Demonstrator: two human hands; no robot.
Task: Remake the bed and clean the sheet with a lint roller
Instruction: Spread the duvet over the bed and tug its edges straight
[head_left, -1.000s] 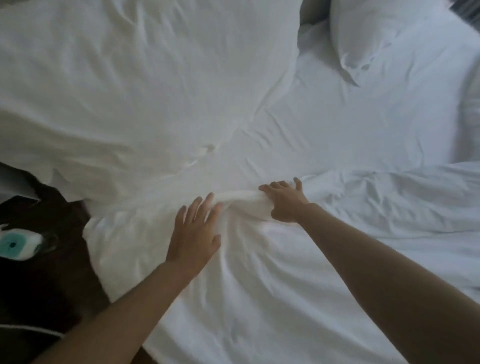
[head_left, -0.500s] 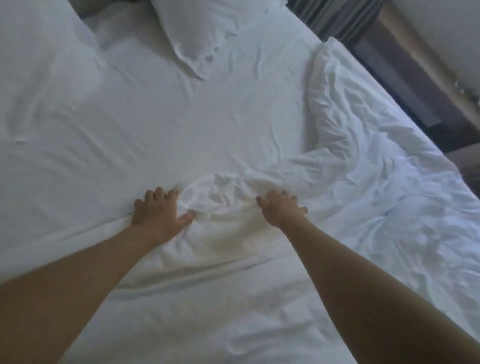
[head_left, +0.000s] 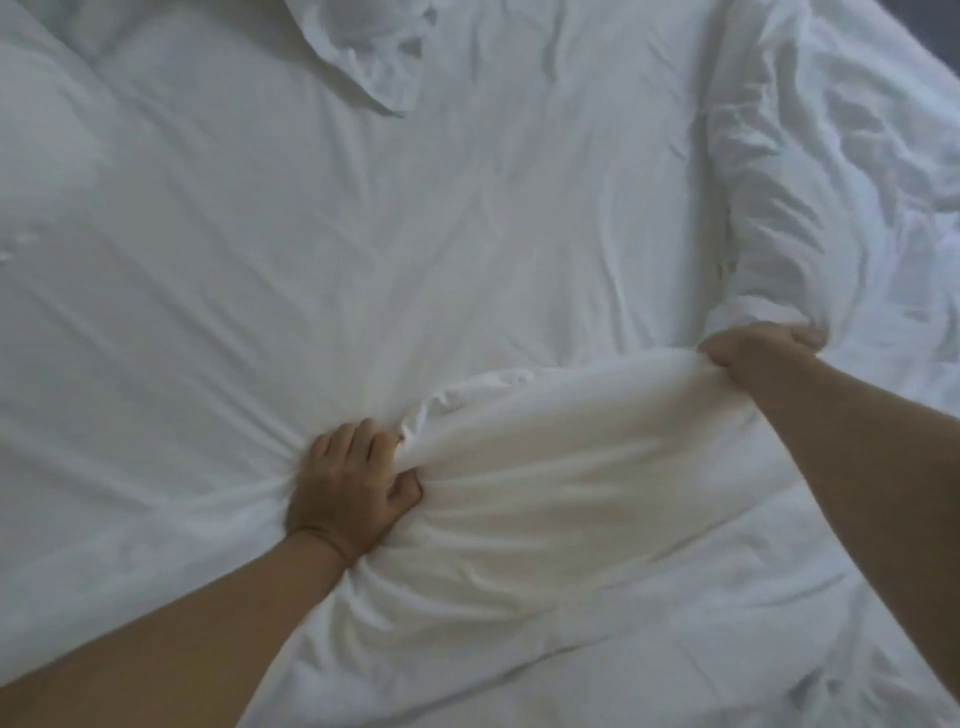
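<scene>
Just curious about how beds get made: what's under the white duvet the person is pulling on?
Beyond the duvet edge gripped by the left hand and right hand, the flat white sheet shows and seems to continue underneath. Anything else beneath is covered.

Single head cam, looks fwd and down, close over bed (head_left: 363, 249)

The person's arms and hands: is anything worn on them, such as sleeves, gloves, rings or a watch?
Both forearms are bare as far as the head view shows; no sleeve reaches into the picture. The left hand wears no glove, and no ring or watch is visible on it. The right hand also has no glove, but it is seen mostly from behind, so a ring there cannot be ruled out.
</scene>
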